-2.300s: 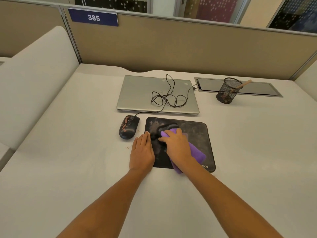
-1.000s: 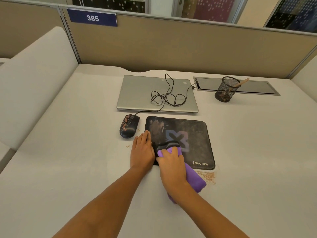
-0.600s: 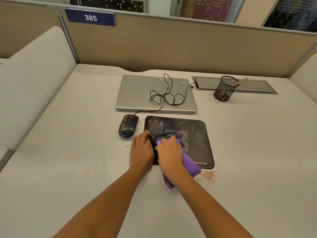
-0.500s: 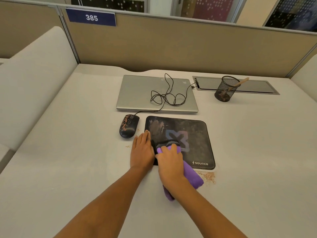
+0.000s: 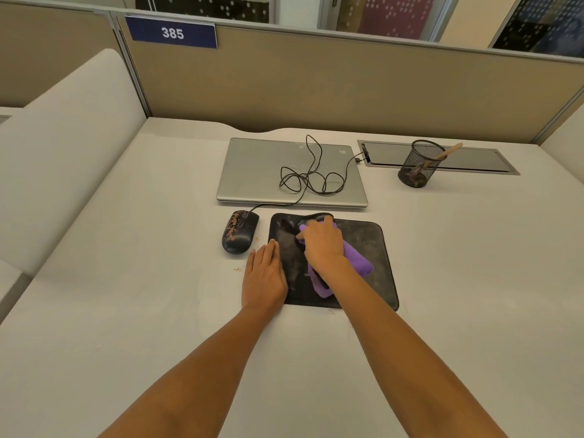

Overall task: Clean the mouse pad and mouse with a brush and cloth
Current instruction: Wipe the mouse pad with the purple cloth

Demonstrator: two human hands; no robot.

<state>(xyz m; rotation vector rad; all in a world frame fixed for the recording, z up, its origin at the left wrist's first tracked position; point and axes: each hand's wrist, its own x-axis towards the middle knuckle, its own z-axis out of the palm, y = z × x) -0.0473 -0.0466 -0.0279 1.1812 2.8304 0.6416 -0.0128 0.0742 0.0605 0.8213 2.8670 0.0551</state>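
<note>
Our right hand grips the purple cloth on the mouse pad; our flat, empty left hand pins its left edge, nearer the mouse.

One wide-angle camera sits on my head, looking forward and down across the tabletop. My forearms enter from the near edge, both hands work near mid-frame, and the partition closes the far side. No second view overlaps it.
</note>
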